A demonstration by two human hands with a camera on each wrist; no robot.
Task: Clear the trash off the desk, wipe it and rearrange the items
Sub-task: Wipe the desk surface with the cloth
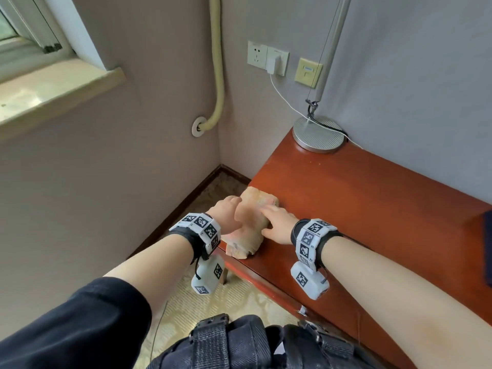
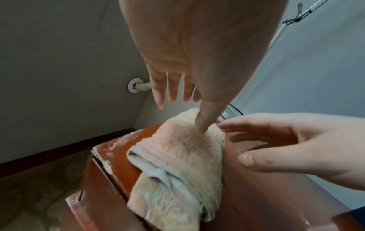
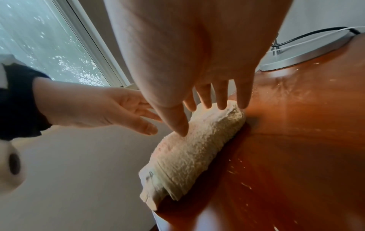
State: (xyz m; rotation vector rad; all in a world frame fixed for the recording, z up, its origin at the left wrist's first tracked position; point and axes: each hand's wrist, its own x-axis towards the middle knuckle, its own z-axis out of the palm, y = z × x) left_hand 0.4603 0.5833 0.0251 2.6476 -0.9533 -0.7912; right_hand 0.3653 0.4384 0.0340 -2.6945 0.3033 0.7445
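while both hands' fingers (image 2: 199,125) lie straight, spread on the folded towel (image 1: 250,225) — desk (image 1: 372,209) cut off right.

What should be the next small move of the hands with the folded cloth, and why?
Probably press both palms down on the cloth and slide it toward the lamp base. Left hand and right hand lie open around it, its end overhangs the desk edge, and specks remain.

No readable text, wristband (image 1: 310,239) squares — coded patterns, no words
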